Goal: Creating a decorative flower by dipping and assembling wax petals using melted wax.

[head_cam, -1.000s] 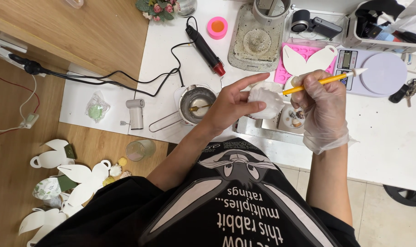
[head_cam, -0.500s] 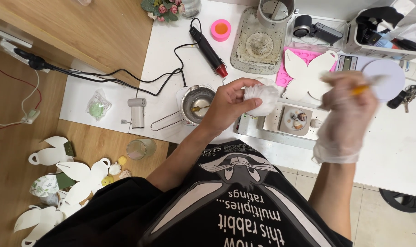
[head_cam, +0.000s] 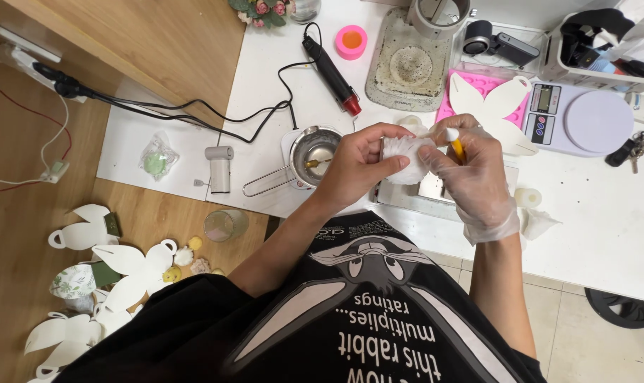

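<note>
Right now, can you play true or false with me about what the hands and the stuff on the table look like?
1. The left hand holds a white crumpled wad. True.
2. The right hand is bare. False: it wears a clear glove.
3. The right hand grips a yellow stick. True.
4. The small metal pot is on the wooden floor. False: it stands on the white table.
5. A kitchen scale sits to the right of the hands. True.
6. The pink tape roll is in the left hand. False: it lies far up the table.
</note>
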